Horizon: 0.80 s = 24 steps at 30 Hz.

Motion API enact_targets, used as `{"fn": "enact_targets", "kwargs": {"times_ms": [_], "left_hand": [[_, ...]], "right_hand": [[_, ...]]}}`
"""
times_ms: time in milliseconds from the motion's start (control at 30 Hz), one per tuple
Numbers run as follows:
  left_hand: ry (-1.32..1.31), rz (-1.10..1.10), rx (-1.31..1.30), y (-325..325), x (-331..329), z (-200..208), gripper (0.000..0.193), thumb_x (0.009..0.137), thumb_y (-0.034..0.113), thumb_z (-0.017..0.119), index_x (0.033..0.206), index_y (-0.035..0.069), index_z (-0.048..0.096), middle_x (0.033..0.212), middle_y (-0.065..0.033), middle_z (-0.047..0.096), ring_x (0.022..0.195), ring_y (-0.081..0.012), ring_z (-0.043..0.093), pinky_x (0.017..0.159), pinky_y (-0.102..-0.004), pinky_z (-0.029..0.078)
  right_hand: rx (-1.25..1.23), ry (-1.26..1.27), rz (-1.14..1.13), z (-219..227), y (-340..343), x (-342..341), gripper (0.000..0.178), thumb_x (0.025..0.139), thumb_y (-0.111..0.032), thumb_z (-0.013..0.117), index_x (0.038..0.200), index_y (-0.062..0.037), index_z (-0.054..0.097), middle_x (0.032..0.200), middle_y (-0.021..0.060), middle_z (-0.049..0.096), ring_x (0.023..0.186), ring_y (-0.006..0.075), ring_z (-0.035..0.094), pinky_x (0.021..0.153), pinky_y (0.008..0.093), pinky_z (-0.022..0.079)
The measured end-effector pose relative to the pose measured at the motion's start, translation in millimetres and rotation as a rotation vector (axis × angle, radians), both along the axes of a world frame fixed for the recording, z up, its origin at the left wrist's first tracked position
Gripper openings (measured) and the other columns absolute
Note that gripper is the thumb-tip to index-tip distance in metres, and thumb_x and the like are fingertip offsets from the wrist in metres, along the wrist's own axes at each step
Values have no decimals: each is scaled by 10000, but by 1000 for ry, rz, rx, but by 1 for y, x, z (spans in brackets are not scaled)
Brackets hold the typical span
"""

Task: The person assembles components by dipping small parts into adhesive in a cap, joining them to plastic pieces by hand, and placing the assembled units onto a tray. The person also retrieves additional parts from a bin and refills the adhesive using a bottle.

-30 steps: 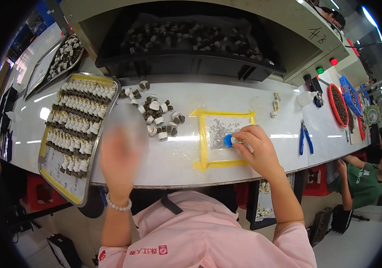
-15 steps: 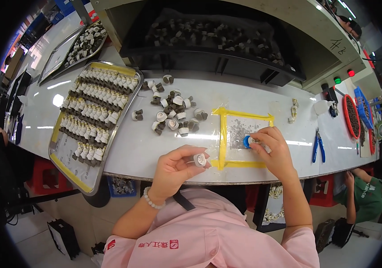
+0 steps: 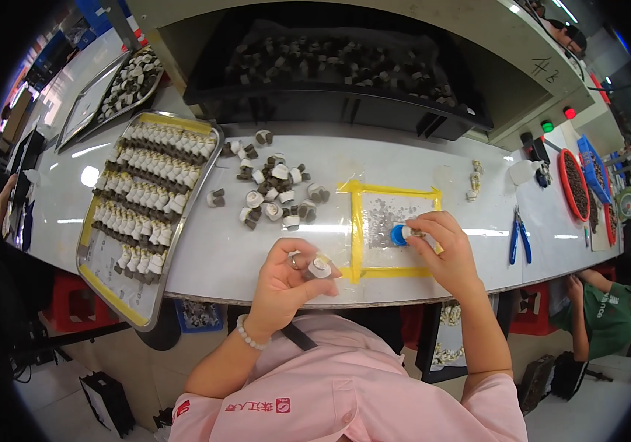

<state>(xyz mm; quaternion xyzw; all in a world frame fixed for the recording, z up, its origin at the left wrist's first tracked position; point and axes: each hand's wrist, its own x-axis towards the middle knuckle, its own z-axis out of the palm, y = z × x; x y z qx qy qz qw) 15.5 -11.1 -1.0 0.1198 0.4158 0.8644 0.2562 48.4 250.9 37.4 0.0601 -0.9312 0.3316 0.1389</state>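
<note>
My left hand [image 3: 286,278] holds a small white round part [image 3: 320,267] between thumb and fingers, just off the table's near edge. To its right, my right hand [image 3: 444,249] pinches a small whitish piece [image 3: 411,232] whose end meets a blue round piece [image 3: 397,236]. Whether those two are joined I cannot tell. Both are over a sheet [image 3: 382,214] with small grey spots, framed by yellow tape [image 3: 357,228]. Beyond my left hand lies a loose pile of white-and-dark-grey parts [image 3: 280,172].
At left a metal tray [image 3: 155,313] holds rows of similar parts. A black bin [image 3: 315,103] of parts stands at the back under a machine housing. Blue-handled pliers [image 3: 520,239], a white bottle [image 3: 522,172] and red baskets [image 3: 562,177] lie right. A person in green [image 3: 610,313] sits far right.
The view has shifted a little, moving the table things slightly left. My left fingers have turned and the white part in them is tilted differently. My right hand stays by the blue piece.
</note>
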Motion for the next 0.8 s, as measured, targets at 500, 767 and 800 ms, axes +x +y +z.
{"fn": "enact_targets", "kwargs": {"times_ms": [500, 767, 800], "left_hand": [[47, 23, -165, 21, 11, 5, 302, 826, -110, 551, 1098, -10, 466, 1010, -158, 607, 788, -163, 632, 722, -259, 533], [-278, -175, -102, 14, 3, 7, 301, 827, -94, 539, 1050, 62, 409, 1011, -192, 608, 665, -142, 620, 577, -214, 507], [-280, -182, -100, 14, 2, 10, 295, 827, -88, 544, 1048, 60, 415, 1024, -197, 605, 656, -141, 617, 571, -210, 503]], "right_hand": [[-322, -113, -59, 4, -9, 5, 187, 762, -34, 680, 942, 2, 644, 851, 100, 631, 796, 202, 616, 708, 281, 477], [163, 52, 31, 12, -2, -2, 174, 724, -67, 699, 888, -37, 651, 826, 81, 613, 748, 261, 590, 669, 349, 464], [192, 62, 44, 13, -2, -2, 168, 720, -68, 698, 879, -42, 651, 830, 73, 613, 750, 258, 586, 670, 352, 458]]}}
